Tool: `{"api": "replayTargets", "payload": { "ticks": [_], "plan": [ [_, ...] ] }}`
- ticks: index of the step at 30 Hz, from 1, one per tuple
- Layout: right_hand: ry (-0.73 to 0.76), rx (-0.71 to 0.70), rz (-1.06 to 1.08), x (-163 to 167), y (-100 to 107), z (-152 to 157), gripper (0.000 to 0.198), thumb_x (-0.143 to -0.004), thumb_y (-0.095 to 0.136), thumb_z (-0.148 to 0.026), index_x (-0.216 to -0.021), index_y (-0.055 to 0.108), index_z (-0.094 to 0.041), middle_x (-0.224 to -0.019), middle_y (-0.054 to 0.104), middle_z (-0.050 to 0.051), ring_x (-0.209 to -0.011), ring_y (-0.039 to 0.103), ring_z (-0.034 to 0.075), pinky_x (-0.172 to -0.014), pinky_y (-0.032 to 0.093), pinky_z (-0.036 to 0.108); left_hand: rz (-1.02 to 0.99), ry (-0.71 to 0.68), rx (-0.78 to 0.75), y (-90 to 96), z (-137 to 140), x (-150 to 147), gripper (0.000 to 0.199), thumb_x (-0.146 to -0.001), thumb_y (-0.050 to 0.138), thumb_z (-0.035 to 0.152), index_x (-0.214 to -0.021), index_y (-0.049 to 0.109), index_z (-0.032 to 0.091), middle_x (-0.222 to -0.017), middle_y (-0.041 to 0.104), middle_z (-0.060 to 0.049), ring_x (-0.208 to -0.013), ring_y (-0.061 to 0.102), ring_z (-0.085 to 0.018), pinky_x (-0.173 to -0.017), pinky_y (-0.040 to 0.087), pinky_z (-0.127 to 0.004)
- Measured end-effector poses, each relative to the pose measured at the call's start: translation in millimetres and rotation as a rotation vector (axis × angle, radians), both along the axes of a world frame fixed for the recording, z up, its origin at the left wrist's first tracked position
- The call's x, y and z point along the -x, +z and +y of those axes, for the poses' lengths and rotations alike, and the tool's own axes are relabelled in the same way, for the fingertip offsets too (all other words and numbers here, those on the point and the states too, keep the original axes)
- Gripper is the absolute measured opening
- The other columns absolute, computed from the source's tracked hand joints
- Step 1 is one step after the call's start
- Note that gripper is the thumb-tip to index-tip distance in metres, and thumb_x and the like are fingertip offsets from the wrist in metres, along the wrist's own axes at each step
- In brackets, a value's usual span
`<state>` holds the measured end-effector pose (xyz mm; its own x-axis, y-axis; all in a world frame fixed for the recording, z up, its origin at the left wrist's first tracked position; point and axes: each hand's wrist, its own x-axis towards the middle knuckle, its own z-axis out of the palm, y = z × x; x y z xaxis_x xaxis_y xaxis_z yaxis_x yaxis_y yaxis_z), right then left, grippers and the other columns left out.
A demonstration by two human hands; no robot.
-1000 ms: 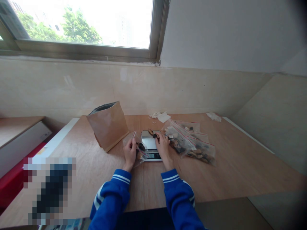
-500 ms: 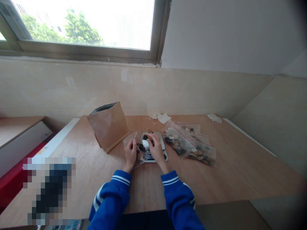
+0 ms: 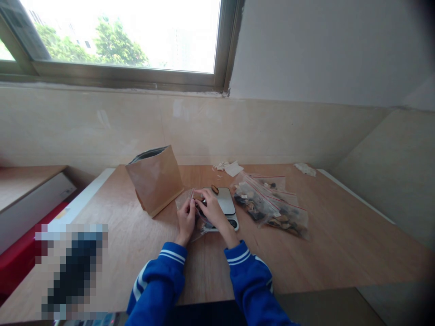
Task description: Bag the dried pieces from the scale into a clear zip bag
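My left hand (image 3: 186,218) is closed on the top edge of a clear zip bag (image 3: 199,230), which lies partly in front of the scale and has dark pieces in it. At the bag's mouth, my right hand (image 3: 211,209) pinches dried pieces (image 3: 197,196), brown and dark, that look like dried mushroom. The fingers of both hands nearly touch. Under and beside the right hand sits a kitchen scale (image 3: 226,201) with a silver top. One curled brown piece (image 3: 215,189) rests near its back edge. My right hand hides part of the scale's front.
A brown paper bag (image 3: 158,183) stands with its top open on the left. Several filled zip bags (image 3: 272,210) with red seals lie overlapping to the right. White scraps (image 3: 234,169) and crumpled paper (image 3: 305,169) lie near the wall. A blurred dark object (image 3: 76,267) is at left.
My right hand has moved left from above the scale to the zip bag's mouth, carrying dried pieces. More of the scale's top shows, with one brown piece left on it.
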<state>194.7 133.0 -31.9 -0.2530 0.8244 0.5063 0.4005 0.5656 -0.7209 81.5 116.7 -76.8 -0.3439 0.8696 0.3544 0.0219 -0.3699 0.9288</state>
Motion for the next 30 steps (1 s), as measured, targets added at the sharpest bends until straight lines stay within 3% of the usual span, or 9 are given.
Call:
{"api": "replayTargets", "payload": {
  "ticks": [7,12,17,22,27,30],
  "plan": [
    [-0.073,0.029,0.109,4,10,1,0.024,-0.095,0.052,-0.032,-0.113,0.063,-0.020,-0.112,0.066,0.009,-0.098,0.062,0.020,-0.090,0.049,0.034,-0.357,-0.011,0.069,2.3,6,2,0.047,-0.078,0.064,0.052,-0.054,0.043,0.018,-0.042,0.035,0.008,-0.036,0.028,-0.005,-0.038,0.022,-0.020],
    [-0.086,0.025,0.164,9,19,6,0.028,-0.097,0.048,-0.039,-0.110,0.064,-0.020,-0.109,0.068,0.008,-0.102,0.064,0.021,-0.092,0.048,0.034,-0.385,-0.046,0.066,1.6,5,2,0.045,-0.078,0.065,0.049,-0.054,0.044,0.017,-0.042,0.036,0.008,-0.035,0.029,-0.004,-0.037,0.021,-0.019],
    [-0.031,0.031,0.208,20,20,12,0.035,-0.098,0.043,-0.044,-0.115,0.062,-0.019,-0.119,0.065,0.011,-0.113,0.060,0.020,-0.099,0.046,0.033,-0.427,-0.062,0.047,2.8,5,2,0.045,-0.078,0.065,0.048,-0.054,0.044,0.017,-0.043,0.037,0.008,-0.035,0.031,-0.004,-0.036,0.021,-0.018],
    [-0.152,-0.028,0.215,6,4,20,0.037,-0.101,0.032,-0.036,-0.116,0.061,-0.019,-0.124,0.062,0.011,-0.121,0.054,0.019,-0.107,0.040,0.038,-0.479,-0.026,0.091,5.6,4,4,0.044,-0.077,0.065,0.048,-0.054,0.042,0.018,-0.041,0.035,0.008,-0.033,0.028,-0.004,-0.036,0.021,-0.018],
    [-0.396,-0.100,-0.025,-26,-29,34,0.029,-0.093,0.042,-0.021,-0.115,0.061,-0.016,-0.127,0.056,0.016,-0.127,0.046,0.025,-0.109,0.035,0.047,-0.532,-0.022,0.097,5.6,4,5,0.044,-0.078,0.064,0.045,-0.053,0.039,0.018,-0.039,0.033,0.008,-0.033,0.026,-0.004,-0.036,0.019,-0.018],
    [-0.425,-0.094,-0.185,-36,-43,37,0.029,-0.089,0.047,-0.016,-0.114,0.061,-0.014,-0.118,0.061,0.018,-0.119,0.050,0.029,-0.105,0.034,0.051,-0.554,-0.024,0.097,5.2,5,5,0.044,-0.078,0.064,0.044,-0.053,0.038,0.019,-0.039,0.032,0.008,-0.033,0.025,-0.005,-0.036,0.018,-0.018]
  ]
}}
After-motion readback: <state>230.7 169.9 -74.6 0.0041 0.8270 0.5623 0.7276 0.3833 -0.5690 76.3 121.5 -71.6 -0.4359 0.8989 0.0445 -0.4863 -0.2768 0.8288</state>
